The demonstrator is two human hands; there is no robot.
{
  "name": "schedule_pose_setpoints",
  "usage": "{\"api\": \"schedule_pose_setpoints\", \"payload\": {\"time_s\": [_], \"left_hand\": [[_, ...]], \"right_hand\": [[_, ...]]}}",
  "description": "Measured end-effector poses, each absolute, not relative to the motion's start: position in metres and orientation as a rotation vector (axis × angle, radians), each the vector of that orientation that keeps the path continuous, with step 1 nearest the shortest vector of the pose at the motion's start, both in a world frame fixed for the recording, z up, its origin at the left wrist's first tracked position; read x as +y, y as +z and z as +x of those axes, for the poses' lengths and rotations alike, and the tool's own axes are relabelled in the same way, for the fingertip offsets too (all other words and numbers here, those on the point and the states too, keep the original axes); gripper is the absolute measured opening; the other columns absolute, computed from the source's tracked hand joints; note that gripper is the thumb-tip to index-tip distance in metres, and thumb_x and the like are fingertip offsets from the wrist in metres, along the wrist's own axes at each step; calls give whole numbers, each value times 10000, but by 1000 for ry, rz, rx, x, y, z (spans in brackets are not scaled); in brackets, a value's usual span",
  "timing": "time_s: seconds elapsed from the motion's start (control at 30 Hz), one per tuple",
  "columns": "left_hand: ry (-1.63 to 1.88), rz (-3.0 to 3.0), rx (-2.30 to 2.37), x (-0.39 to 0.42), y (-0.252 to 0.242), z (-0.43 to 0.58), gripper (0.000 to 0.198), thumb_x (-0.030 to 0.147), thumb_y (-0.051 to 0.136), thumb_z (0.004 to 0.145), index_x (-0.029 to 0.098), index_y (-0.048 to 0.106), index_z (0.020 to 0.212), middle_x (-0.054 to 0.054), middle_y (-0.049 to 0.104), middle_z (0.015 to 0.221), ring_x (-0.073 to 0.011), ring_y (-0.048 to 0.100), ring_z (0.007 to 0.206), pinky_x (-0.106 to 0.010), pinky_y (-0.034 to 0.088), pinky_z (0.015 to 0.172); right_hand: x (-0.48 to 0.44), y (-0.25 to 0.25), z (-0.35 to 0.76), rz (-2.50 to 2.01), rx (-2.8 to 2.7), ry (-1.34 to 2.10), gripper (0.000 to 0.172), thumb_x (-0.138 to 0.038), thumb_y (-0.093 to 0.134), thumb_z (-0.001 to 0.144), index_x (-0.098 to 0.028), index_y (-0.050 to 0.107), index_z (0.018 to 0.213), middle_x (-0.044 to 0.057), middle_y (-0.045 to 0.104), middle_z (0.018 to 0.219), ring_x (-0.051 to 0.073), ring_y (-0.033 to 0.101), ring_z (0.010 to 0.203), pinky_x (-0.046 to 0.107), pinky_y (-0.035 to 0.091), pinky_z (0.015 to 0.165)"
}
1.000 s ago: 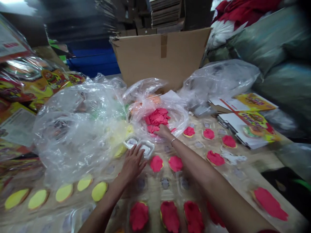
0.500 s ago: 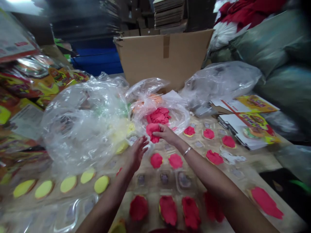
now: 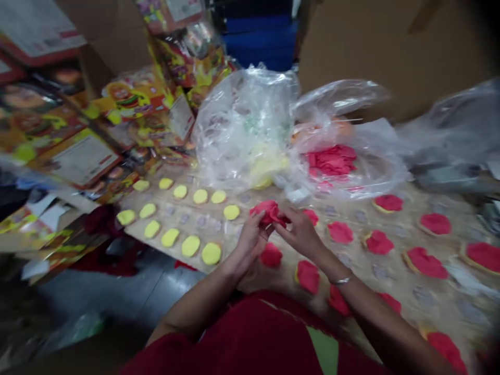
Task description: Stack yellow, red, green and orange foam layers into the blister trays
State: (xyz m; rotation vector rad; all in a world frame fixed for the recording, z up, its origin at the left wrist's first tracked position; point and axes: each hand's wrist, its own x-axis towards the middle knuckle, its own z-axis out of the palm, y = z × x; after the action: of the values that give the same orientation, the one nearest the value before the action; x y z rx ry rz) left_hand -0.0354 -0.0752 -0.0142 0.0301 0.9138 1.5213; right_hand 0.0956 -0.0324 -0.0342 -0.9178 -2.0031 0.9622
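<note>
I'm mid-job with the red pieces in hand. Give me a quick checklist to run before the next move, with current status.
1. Grip: left hand and right hand both pinch the red pieces: ok.
2. Only one piece held: cannot tell, blurred.
3. The bag with more red ones lies just beyond the hands: ok.
4. The yellow discs sit in rows, apart from the hands: ok.
5. Bare spots left on the board: cannot tell, blurred.
</note>
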Motion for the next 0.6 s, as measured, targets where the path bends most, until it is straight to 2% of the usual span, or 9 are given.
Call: {"api": "schedule_pose_setpoints", "payload": {"time_s": [0.1, 0.2, 0.3, 0.4, 0.5, 0.6], "left_hand": [[1532, -130, 928, -112, -10, -77, 93, 135, 559, 835, 130, 652, 838, -25, 709, 716, -113, 641, 589, -221, 526, 578], [1622, -151, 933, -150, -8, -118, 119, 155, 525, 872, 146, 641, 845, -10, 714, 716, -117, 650, 575, -214, 513, 514], [1618, -131, 993, -179, -11, -135, 64, 139, 579, 851, 148, 643, 852, 2, 718, 715, -107, 654, 568, -196, 516, 508], [1558, -47, 1049, -193, -16, -131, 88, 80, 653, 780, 143, 646, 840, 3, 720, 726, -100, 660, 583, -174, 522, 525], [1541, 14, 1071, -196, -18, -126, 130, 57, 684, 733, 142, 641, 822, 0, 720, 730, -96, 659, 590, -161, 523, 528], [1543, 9, 1113, -198, -20, -136, 87, 73, 671, 738, 134, 638, 790, -5, 708, 697, -84, 639, 557, -148, 506, 499]], "right_hand": [[-45, -37, 83, -916, -1625, 1452, 196, -366, 623, 806, -190, 563, 869, -4, 590, 714, 135, 542, 628, 265, 442, 580], [-61, -36, 64, -885, -1512, 1688, 275, -402, 679, 757, -185, 547, 862, -15, 591, 701, 119, 544, 597, 254, 447, 555], [-79, -36, 42, -792, -1573, 1817, 294, -392, 696, 746, -184, 562, 905, -16, 593, 716, 109, 541, 610, 247, 450, 571], [-95, -41, 25, -735, -1576, 2000, 401, -381, 733, 712, -183, 580, 1025, -2, 614, 782, 117, 552, 668, 246, 449, 601], [-101, -50, 21, -721, -1585, 2142, 324, -387, 737, 700, -168, 607, 901, 5, 614, 786, 118, 544, 678, 241, 434, 607], [-99, -57, 28, -819, -1633, 2015, 269, -388, 708, 718, -169, 566, 786, -17, 570, 726, 104, 496, 638, 228, 396, 581]]}}
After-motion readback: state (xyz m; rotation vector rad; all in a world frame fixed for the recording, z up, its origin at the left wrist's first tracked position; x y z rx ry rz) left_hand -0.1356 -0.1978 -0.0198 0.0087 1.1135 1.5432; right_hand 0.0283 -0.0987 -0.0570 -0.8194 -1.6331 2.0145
